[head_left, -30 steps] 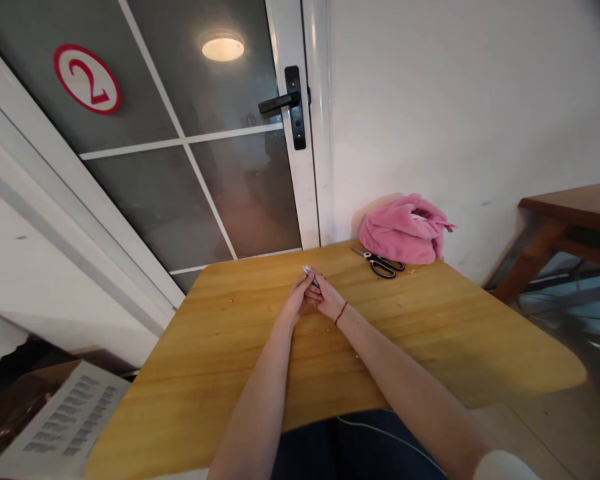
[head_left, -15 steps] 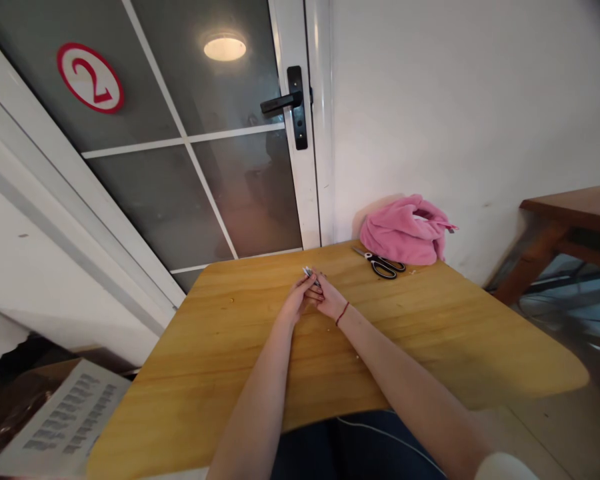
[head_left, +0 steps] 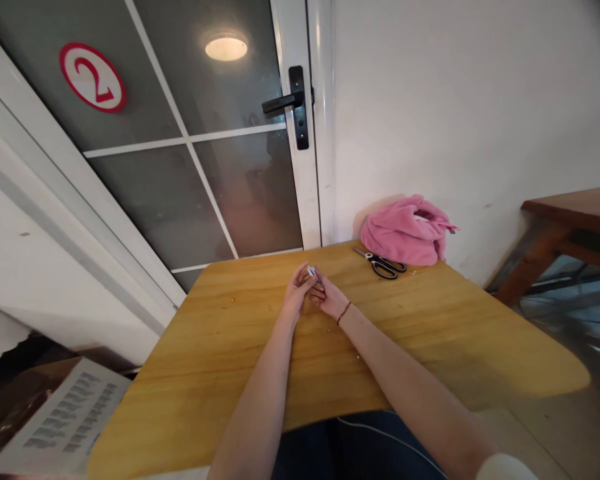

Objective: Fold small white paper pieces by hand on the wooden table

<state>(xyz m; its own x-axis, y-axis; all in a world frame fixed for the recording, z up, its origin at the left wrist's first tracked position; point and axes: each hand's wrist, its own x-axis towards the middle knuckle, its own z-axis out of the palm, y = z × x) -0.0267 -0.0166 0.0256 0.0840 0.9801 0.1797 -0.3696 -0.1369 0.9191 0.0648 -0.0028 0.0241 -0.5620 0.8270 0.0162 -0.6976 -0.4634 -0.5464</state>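
The piece (head_left: 311, 271), small, white and marked with blue, sits between the two hands, so taking it up is done; the grip is narrow, with the thumb and fingers of the left hand (head_left: 295, 290) closed about its far end and the fingers of the right hand (head_left: 331, 298) drawn in at its near end, where most of it is hidden. The work looks to be partway along: the piece is not set down or let go, and whether its parts are joined, loose or being turned I cannot tell, nor how much handling is left. Both hands are over the table (head_left: 240, 360); whether they rest on it is unclear. Beyond the grip and to its right lie the scissors (head_left: 383, 263), touched by neither hand, just beside the pink pouch (head_left: 403, 230). A yellowish bit (head_left: 232, 300) lies to the left of the grip. As for writing, the blue on the piece is too small to read. Well beyond the grip, far to its left, a round sign (head_left: 93, 77) on the door (head_left: 245, 180) carries a red "2". Nearer than the grip, low on the left, a white sheet (head_left: 55, 427) bears rows of grey print, unreadable. No brand can be made out on the scissors or pouch.
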